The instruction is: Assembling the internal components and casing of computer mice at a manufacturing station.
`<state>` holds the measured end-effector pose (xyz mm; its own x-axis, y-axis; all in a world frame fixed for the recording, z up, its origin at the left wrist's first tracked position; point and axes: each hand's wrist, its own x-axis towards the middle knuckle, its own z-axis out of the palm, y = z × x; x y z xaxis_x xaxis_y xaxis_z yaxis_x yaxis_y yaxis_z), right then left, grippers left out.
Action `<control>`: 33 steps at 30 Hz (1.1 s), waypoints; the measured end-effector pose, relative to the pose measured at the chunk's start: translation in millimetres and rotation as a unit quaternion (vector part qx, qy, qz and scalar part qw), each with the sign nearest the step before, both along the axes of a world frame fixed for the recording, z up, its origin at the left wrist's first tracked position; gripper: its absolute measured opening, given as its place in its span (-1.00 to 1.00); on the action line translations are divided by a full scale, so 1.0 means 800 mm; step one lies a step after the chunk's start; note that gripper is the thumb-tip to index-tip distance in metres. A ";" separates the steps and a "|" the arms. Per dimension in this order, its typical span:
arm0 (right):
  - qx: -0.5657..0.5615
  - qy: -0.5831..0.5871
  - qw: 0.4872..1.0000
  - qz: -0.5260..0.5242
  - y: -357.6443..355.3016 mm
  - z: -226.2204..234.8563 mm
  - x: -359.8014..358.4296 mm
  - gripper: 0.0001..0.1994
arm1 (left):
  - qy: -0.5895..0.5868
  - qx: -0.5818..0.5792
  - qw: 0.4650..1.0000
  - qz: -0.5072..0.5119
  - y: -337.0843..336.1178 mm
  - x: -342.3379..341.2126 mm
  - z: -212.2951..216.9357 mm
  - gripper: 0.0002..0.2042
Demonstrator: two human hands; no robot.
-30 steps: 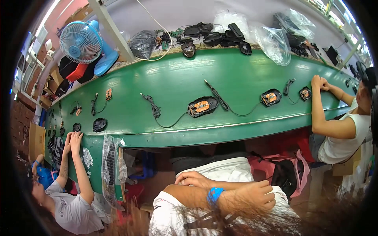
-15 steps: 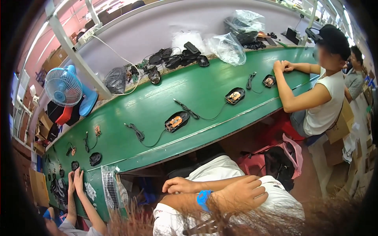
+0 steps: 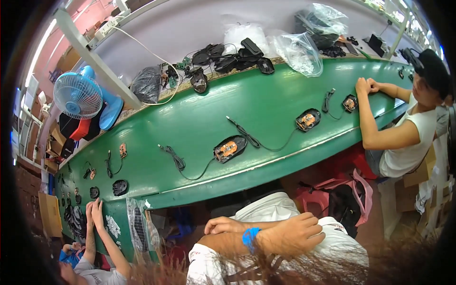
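Note:
My arms are crossed in front of me over white clothing. My left hand (image 3: pixel 295 233), with a blue wristband (image 3: pixel 251 239), lies over my right arm with its fingers apart and nothing in them. My right hand (image 3: pixel 221 225) rests loosely on my left forearm, fingers slightly spread and holding nothing. Nearest to me on the green bench lies an opened black computer mouse (image 3: pixel 230 149) with an orange circuit board inside, its coiled cable (image 3: pixel 175 158) to the left. A second opened mouse (image 3: pixel 308 119) and a third (image 3: pixel 350 103) lie farther right. Neither hand touches them.
The green bench (image 3: pixel 199 121) curves across the view. Mouse shells (image 3: pixel 237 59) and clear bags (image 3: pixel 301 52) line its back; a blue fan (image 3: pixel 78 95) stands left. One co-worker (image 3: pixel 403 114) sits right; another's hands (image 3: pixel 94 213) are at left, beside a black shell (image 3: pixel 120 187).
The whole view has swung, so the bench and mice appear farther right. The left co-worker's hands have drawn back from a black shell. My crossed arms have stayed as they were.

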<state>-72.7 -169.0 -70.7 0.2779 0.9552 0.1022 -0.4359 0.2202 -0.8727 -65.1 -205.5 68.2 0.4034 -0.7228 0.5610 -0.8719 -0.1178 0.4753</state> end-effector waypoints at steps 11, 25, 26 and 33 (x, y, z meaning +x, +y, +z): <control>0.037 0.098 0.994 -0.040 -0.009 -0.086 0.097 -0.64 | 0.133 0.030 0.983 -0.126 -0.052 0.095 -0.034 -0.70; -0.083 -0.077 0.986 -0.122 -0.159 -0.068 0.185 -0.66 | 0.223 -0.082 0.955 -0.179 -0.073 0.093 -0.079 -0.76; -0.091 -0.086 0.985 -0.117 -0.159 -0.066 0.181 -0.66 | 0.219 -0.086 0.957 -0.168 -0.069 0.090 -0.078 -0.76; -0.121 -0.137 0.982 -0.048 -0.107 -0.057 0.148 -0.67 | 0.202 -0.138 0.963 -0.111 0.005 0.072 -0.073 -0.80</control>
